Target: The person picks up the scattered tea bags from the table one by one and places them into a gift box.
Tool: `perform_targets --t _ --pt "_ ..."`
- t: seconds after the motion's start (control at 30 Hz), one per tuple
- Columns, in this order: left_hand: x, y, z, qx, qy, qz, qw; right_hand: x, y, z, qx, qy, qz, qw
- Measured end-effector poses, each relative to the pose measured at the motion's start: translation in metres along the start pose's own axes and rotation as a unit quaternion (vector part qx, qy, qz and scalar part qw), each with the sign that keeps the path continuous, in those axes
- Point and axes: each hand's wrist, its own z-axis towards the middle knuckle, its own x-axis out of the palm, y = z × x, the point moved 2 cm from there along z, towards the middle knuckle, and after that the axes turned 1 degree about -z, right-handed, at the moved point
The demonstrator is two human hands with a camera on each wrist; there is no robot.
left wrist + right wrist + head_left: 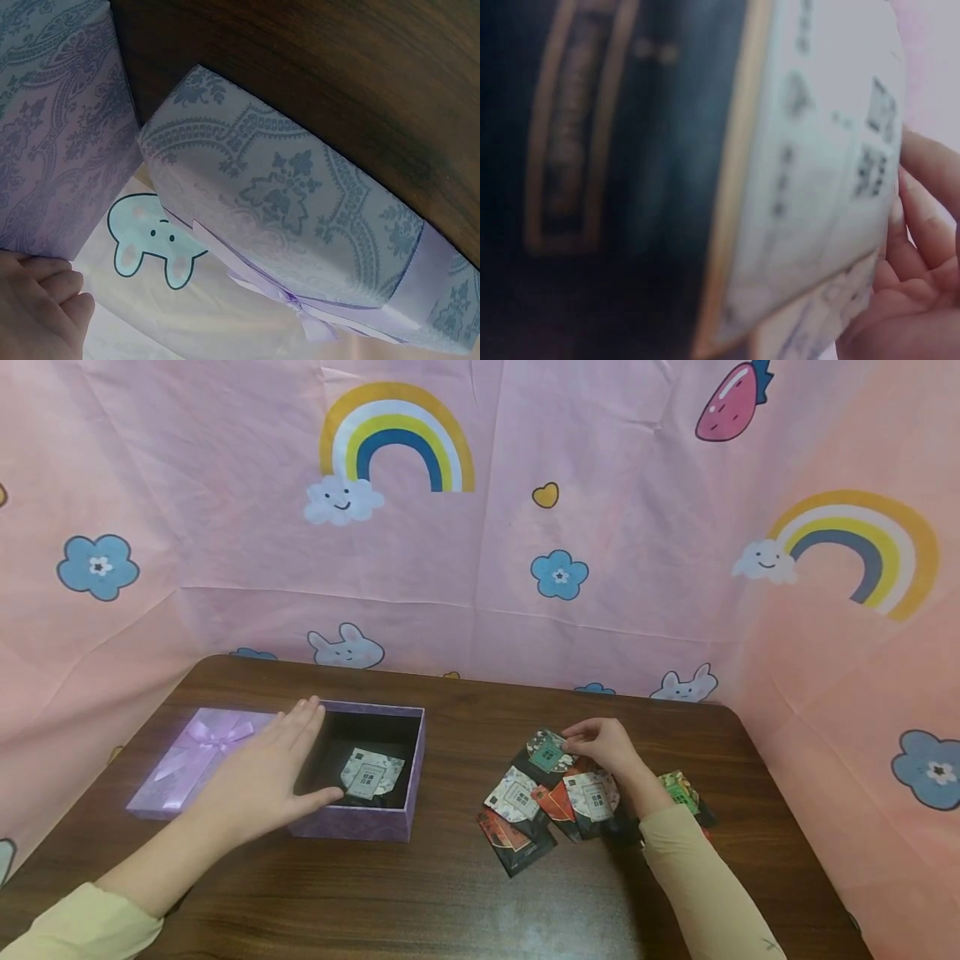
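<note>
My left hand [270,772] rests at the left side of an uncovered purple box [360,824], fingers straight along its rim and thumb over the front-left corner. Inside the box lies a white-and-black sachet [372,774]. In the left wrist view, fingertips [56,296] touch the patterned box wall [56,150]. Over a pile of sachets, my right hand [606,747] pinches the edge of a teal-labelled sachet [550,753]. A blurred dark sachet with a white label [810,165] fills much of the right wrist view, partly hiding the fingers [922,217].
A purple lid with a ribbon bow [217,735] stands left of the box, partly behind my left arm. White sachets [517,795], orange-red ones [504,833] and a green one [680,792] lie on the brown table [450,902]. A printed pink cloth [637,552] surrounds the table.
</note>
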Motion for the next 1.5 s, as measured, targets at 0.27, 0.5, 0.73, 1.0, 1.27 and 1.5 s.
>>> perform_targets --t 0.27,0.5,0.73,1.0,1.27,1.5 --pt "-0.001 0.000 0.000 0.000 -0.001 -0.001 1.0000 -0.003 0.005 -0.001 -0.002 -0.025 0.008 1.000" --pt "0.001 0.001 0.000 0.002 -0.004 0.003 1.0000 -0.009 0.015 -0.001 -0.012 -0.039 -0.012 0.999" --pt "0.002 0.001 0.000 0.007 -0.010 0.007 0.9999 -0.014 0.031 0.001 -0.041 -0.058 -0.082 0.994" --pt "0.002 0.001 0.001 0.007 -0.007 0.009 0.9999 -0.016 0.061 0.003 -0.062 -0.061 -0.099 0.991" --pt "0.003 0.002 0.000 0.012 -0.012 0.011 0.9998 -0.010 0.089 0.008 -0.087 -0.066 -0.101 0.989" --pt "0.002 0.002 0.000 0.013 -0.014 0.010 0.9998 -0.005 0.117 0.013 -0.116 -0.077 -0.095 0.986"
